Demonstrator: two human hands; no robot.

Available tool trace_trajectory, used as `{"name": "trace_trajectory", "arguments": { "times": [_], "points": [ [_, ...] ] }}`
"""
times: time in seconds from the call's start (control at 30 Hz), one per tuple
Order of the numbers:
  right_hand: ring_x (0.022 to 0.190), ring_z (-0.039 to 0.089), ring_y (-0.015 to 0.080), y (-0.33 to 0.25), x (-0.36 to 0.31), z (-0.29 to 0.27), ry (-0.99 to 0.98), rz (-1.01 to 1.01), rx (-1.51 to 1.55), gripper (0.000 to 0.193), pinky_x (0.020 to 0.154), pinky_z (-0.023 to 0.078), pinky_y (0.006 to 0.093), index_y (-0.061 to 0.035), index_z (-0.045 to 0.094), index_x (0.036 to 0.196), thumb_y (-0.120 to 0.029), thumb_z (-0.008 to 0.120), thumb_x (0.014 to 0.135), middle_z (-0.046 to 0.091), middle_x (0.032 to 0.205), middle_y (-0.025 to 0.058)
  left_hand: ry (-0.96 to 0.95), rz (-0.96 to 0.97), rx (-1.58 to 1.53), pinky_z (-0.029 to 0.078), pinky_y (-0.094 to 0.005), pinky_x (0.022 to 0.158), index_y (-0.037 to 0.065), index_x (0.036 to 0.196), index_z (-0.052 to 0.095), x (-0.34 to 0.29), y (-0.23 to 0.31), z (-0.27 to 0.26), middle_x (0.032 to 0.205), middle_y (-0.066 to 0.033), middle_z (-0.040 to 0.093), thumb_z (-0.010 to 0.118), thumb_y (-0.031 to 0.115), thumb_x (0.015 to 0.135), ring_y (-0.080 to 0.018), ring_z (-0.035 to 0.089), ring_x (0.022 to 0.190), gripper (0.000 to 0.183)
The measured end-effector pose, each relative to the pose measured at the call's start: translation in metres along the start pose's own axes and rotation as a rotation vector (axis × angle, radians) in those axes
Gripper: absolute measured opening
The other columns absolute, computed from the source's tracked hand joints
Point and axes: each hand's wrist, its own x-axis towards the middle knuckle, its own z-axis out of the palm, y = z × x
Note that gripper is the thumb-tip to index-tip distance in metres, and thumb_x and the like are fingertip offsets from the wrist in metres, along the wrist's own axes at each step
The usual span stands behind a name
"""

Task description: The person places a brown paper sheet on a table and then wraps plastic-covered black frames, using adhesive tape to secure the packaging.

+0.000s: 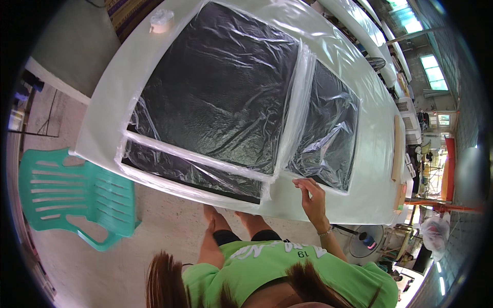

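A large pale, glossy curved panel (pixel 109 115) lies in front of me. Clear plastic film (pixel 218 87) covers its dark rectangular areas, and whitish bands of gathered film (pixel 297 105) run along their borders. My right hand (pixel 313 200) is over the panel's near edge, by the lower corner of the right-hand dark area (pixel 321 149). Its fingers are bent and drawn together; whatever they may pinch is too small to make out. My left hand (pixel 209 228) hangs low beside my thigh, off the panel, with its fingers mostly hidden.
A roll of tape (pixel 162 21) stands on the panel's far left. On the floor at left is a green plastic chair (pixel 77 192). More long pale panels (pixel 354 23) line the far right. A round fan (pixel 367 240) stands beyond my right arm, and a plastic bag (pixel 435 236) hangs further right.
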Motion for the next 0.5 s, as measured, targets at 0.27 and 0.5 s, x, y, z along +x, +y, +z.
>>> {"name": "trace_trajectory", "arguments": {
  "times": [0.27,0.5],
  "points": [
    [0.076,0.061,0.0253,-0.004,0.004,0.006,-0.060,-0.170,-0.041,0.022,0.067,0.047,0.0290,-0.0002,0.062,0.092,0.012,0.049,0.078,0.063,0.086,0.0131,-0.497,-0.458,-0.327,0.045,-0.0322,0.062,0.005,0.097,0.061,-0.014,-0.056,-0.060,0.080,-0.0059,0.060,0.045,0.038,0.089,-0.0181,0.056,0.070,0.037],
    [0.082,0.057,0.0142,-0.003,0.009,0.030,-0.023,0.166,0.492,0.024,0.076,0.046,0.0271,-0.0022,0.056,0.111,-0.009,0.054,0.087,0.059,0.092,0.0062,-0.104,-0.292,-0.794,0.047,-0.0317,0.056,0.006,0.093,0.061,0.085,0.072,-0.144,0.074,-0.0049,0.060,0.045,0.036,0.088,-0.0170,0.057,0.063,0.035]
  ]
}}
